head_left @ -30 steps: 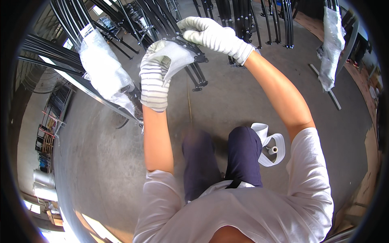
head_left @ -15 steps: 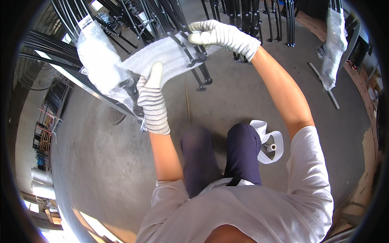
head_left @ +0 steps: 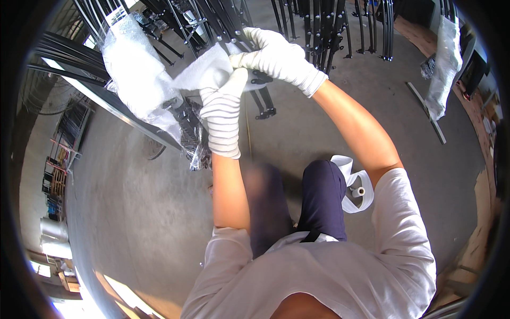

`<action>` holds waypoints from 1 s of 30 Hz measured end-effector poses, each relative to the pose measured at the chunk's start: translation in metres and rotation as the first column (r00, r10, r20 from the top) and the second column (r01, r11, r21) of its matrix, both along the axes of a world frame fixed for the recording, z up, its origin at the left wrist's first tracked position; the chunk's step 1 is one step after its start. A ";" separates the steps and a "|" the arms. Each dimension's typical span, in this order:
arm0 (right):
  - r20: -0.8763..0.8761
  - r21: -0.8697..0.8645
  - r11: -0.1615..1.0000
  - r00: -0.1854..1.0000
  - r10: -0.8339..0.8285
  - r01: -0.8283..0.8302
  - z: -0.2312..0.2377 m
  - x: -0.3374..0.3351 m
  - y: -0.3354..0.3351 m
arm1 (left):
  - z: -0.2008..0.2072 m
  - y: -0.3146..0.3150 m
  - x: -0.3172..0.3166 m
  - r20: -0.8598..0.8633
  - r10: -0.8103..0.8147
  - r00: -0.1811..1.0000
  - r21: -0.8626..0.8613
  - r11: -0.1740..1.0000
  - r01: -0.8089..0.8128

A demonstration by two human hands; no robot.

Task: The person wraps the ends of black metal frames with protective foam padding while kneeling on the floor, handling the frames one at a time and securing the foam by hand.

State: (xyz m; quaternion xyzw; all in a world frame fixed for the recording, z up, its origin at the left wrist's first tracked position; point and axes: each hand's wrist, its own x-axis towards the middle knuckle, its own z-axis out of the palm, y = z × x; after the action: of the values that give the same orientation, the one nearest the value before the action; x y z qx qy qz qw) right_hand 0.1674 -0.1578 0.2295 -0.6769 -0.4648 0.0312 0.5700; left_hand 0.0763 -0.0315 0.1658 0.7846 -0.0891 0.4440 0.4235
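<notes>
A strip of white foam sheet is folded round the lower part of a bundle of black metal bars. My left hand, in a white glove with dark stripes, pinches the foam at the near side of the bundle. Over the bars from the right comes my right hand, gloved alike, its fingers closed on the foam close to my left thumb. Below the foam the hinged bar ends stick out. Part of the bars is hidden by the foam and my hands.
Beside it on the left, another bar bundle is wrapped in foam and clear film. More black bars hang behind. A wrapped bundle hangs at the right. On the floor by my legs lies a loose white strip around a small roll.
My hands have come together. The foam, earlier stretched flat behind the bars, is now folded over them. My left hand moved right and slightly up.
</notes>
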 end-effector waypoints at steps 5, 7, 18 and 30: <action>-0.091 0.114 0.906 0.903 0.419 -0.409 -0.006 0.008 -0.010 | -0.006 0.005 0.003 0.202 0.338 0.919 0.168 0.913 -0.373; -0.150 0.123 0.881 0.869 0.472 -0.457 -0.006 0.013 -0.011 | -0.005 0.006 0.001 0.197 0.319 0.927 0.100 0.934 -0.342; -0.031 -0.071 0.939 0.941 0.336 -0.337 0.004 0.018 -0.008 | -0.004 -0.005 -0.003 0.160 0.286 0.945 -0.016 0.958 -0.287; -0.022 0.005 0.929 0.928 0.371 -0.371 0.004 0.020 -0.021 | 0.017 -0.026 0.020 0.058 0.308 0.950 -0.219 0.932 -0.289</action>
State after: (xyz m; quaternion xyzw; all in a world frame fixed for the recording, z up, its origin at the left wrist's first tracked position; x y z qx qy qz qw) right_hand 0.1877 -0.1786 0.2338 -0.5762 -0.5779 0.1457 0.5592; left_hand 0.0966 -0.0579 0.1832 0.7193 0.0591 0.5454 0.4262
